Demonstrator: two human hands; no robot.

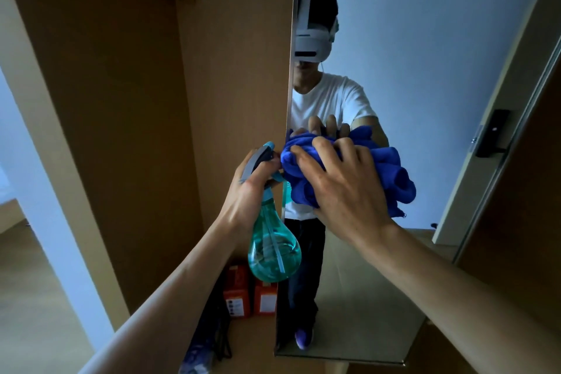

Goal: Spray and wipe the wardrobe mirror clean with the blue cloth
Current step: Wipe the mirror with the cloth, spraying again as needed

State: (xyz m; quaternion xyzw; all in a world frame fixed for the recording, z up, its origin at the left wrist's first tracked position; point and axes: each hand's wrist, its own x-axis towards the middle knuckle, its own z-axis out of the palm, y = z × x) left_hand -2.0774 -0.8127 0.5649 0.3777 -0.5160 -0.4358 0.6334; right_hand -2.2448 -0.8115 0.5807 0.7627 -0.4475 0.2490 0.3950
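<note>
Person wiping a mirror (425, 54) with a blue cloth (391, 179), spray bottle (273, 246) in the other hand.
The right grip (343, 179) has its fingers spread and bent over the bunched cloth, holding it against the glass near the mirror's left edge. The wiping step looks under way. The left grip (252, 188) is wrapped round the bottle's neck, just beside the cloth. The next move probably calls for sweeping across the rest of the glass with firm, even pressure.
</note>
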